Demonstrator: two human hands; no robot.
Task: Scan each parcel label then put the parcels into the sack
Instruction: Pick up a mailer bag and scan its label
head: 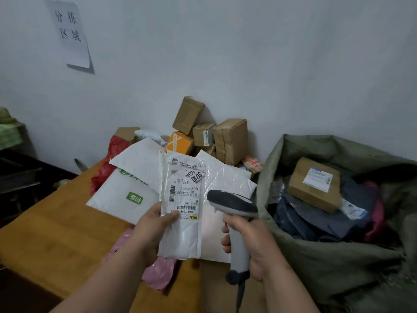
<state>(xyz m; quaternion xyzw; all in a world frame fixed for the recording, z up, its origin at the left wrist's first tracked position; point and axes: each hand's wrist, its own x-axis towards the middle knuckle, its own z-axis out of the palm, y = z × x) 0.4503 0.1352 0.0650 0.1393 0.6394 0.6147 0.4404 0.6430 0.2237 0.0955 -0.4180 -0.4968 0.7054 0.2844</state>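
My left hand (153,227) grips a white plastic parcel (182,233) by its left edge, thumb on its printed label (184,193), label facing me. My right hand (250,236) grips the handle of a grey barcode scanner (232,203), whose dark head sits just right of the label. The green sack (316,263) stands open at the right. It holds a labelled cardboard box (314,184) on top of dark blue mailers (320,222).
More parcels lie on the wooden table (45,240): white mailers (126,197), a red bag (108,163), a pink bag (160,272), an orange box (180,143). Several brown boxes (230,141) are stacked against the wall. A dark shelf (15,177) stands at left.
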